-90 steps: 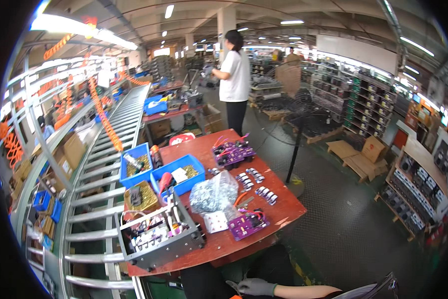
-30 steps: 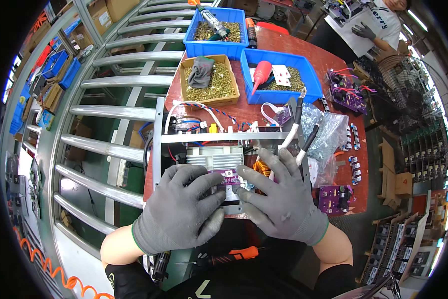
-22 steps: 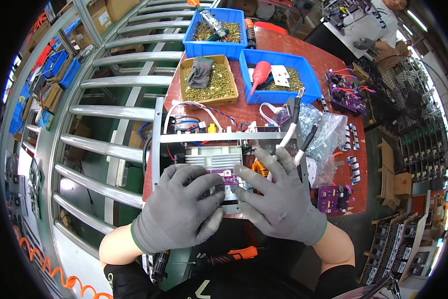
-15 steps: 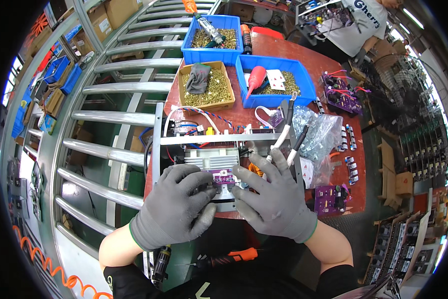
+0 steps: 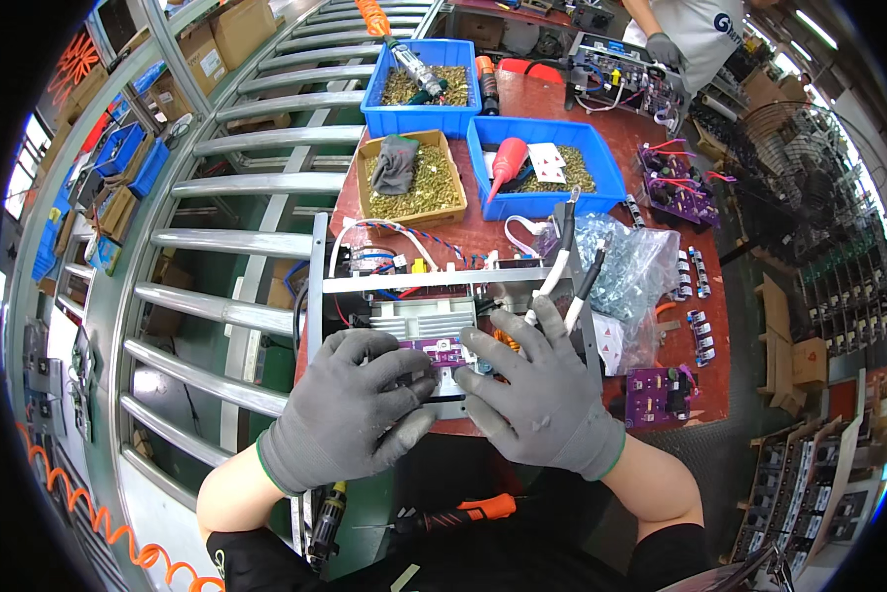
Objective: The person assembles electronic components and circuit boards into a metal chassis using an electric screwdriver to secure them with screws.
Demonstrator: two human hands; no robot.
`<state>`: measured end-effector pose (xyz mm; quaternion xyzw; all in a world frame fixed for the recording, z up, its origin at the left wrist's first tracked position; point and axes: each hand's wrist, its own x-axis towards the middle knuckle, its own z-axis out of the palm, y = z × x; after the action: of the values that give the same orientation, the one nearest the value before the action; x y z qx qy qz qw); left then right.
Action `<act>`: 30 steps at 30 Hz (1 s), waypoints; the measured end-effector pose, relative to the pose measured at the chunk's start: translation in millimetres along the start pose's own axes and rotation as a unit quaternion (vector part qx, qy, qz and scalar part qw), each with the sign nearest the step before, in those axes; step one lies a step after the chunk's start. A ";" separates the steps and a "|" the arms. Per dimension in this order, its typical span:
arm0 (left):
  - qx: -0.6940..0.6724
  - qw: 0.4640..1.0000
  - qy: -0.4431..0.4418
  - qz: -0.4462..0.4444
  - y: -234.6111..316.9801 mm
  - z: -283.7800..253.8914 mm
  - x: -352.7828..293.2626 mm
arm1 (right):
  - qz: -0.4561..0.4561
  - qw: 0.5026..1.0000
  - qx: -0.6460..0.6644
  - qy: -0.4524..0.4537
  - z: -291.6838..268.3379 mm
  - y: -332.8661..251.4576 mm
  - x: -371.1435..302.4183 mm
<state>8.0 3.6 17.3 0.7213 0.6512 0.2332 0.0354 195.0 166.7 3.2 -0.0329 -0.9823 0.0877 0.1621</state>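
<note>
A small purple circuit board (image 5: 442,352) lies inside an open metal chassis (image 5: 404,283), beside a finned silver heat sink (image 5: 422,318). My left hand (image 5: 350,409), in a grey glove, has its fingers curled at the board's left end. My gloved right hand (image 5: 547,400) spreads its fingers over the chassis, the lower fingertips close to the board's right end. Beneath that hand an orange wound coil (image 5: 506,338) shows in part. Two thick cables (image 5: 553,271), white with black sleeves, rise past my right fingers. The fingers hide the board's ends.
Blue bins (image 5: 601,163) and a cardboard tray (image 5: 434,192) hold brass-coloured small parts. A red bottle (image 5: 508,163) rests in one bin. Plastic bags (image 5: 626,276) and purple boards (image 5: 656,397) lie right. A roller conveyor (image 5: 231,241) runs left. A co-worker's hand (image 5: 664,49) touches another chassis (image 5: 626,79).
At the far right, the co-worker's chassis has come down from a raised, tilted position onto the red table. My hands stay almost in place around the purple board. The whole view has shifted slightly.
</note>
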 end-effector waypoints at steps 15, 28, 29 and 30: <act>0.036 0.998 -0.057 0.001 1.5 -4.3 0.9 | -0.012 0.999 0.005 -0.033 -0.6 1.2 -0.4; 0.012 1.000 -0.003 0.010 -4.3 2.0 -6.1 | -0.013 1.000 -0.005 -0.002 -0.5 -0.4 0.0; 0.020 1.000 -0.012 0.014 -4.5 1.7 -6.3 | -0.013 1.000 -0.005 -0.003 -0.3 -0.4 -0.2; 0.020 1.000 -0.007 0.014 -5.4 0.9 -6.2 | -0.014 1.000 -0.003 -0.003 -0.2 -0.1 -0.2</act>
<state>3.1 -1.3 12.8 0.7324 0.6454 0.2158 0.0227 195.3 166.6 3.4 -0.0196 -0.9835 0.0822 0.1602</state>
